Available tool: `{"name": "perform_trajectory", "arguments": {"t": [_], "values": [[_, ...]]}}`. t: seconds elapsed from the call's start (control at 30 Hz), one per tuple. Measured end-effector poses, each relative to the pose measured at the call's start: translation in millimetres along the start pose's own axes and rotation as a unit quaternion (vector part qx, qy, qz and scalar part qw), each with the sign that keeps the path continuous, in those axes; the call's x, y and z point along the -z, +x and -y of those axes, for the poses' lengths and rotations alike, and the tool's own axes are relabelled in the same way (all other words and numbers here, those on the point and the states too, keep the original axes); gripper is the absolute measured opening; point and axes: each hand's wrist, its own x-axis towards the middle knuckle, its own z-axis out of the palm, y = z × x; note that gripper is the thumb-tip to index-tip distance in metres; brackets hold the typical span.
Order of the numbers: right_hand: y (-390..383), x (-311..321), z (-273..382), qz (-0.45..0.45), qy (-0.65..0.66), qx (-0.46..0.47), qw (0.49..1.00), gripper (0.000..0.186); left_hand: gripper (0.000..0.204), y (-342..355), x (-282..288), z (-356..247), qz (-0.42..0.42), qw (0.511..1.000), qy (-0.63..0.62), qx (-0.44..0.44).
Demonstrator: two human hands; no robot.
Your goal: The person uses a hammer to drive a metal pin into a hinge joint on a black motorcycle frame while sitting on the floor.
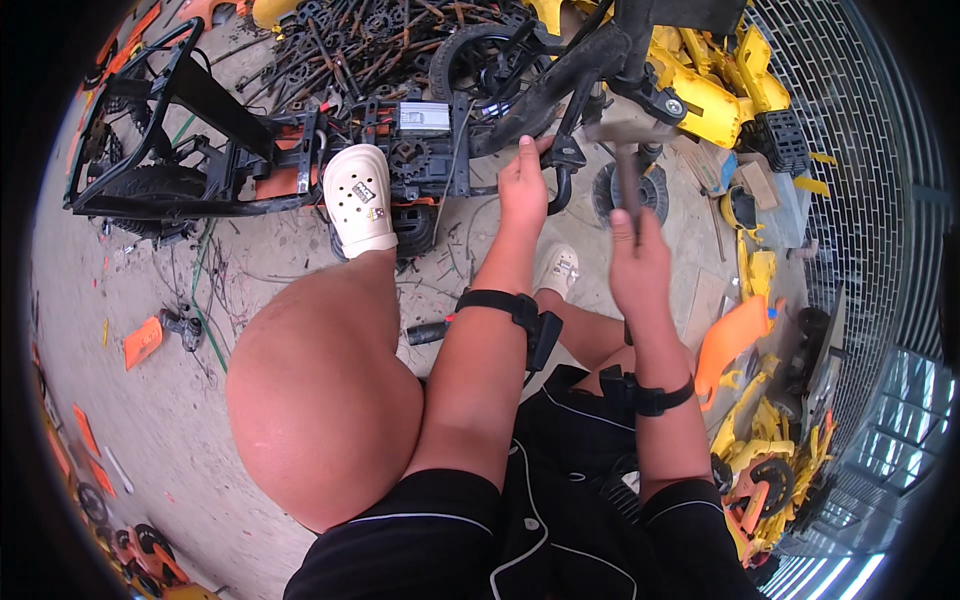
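Observation:
My right hand (640,255) is closed round the handle of a hammer (628,185), held upright to the right of a black vehicle frame (400,183). The hammer's head is smeared by motion. My left hand (523,180) grips the frame at its right end, beside a thick black tube (555,85) and a curved bracket; part of its fingers is hidden. One of my feet, in a white clog (360,200), rests on the frame. A silver box (424,118) and some wiring sit inside the frame.
Behind the frame lies a heap of rusty metal rods (350,50). Yellow plastic panels (700,100) pile up at the right, near a brick-patterned wall (840,120). A power tool (183,328) and an orange piece (143,343) lie on the floor at left. Loose cables trail across the floor.

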Motion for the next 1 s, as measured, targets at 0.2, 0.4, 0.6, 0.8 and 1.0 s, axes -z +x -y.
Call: {"name": "perform_trajectory", "arguments": {"t": [0.2,0.4,0.6,0.8,1.0], "values": [[20,3,-1,0.111,-0.046,-0.032,0.992,0.038,0.066,2,5,-2,-0.002,0.999,0.047,-0.014],[25,21,3,0.108,-0.042,-0.038,0.993,0.041,0.069,6,4,10,-0.008,1.0,0.013,0.001],[14,25,31,0.04,0.006,-0.041,0.998,0.038,0.071,8,11,10,-0.002,1.0,-0.029,0.003],[19,10,15,0.136,-0.096,-0.041,0.985,0.04,0.071,6,7,10,-0.001,1.0,-0.019,0.015],[32,23,22,0.166,-0.097,-0.041,0.98,0.041,0.067,6,7,11,-0.014,0.998,-0.053,0.015]]}}
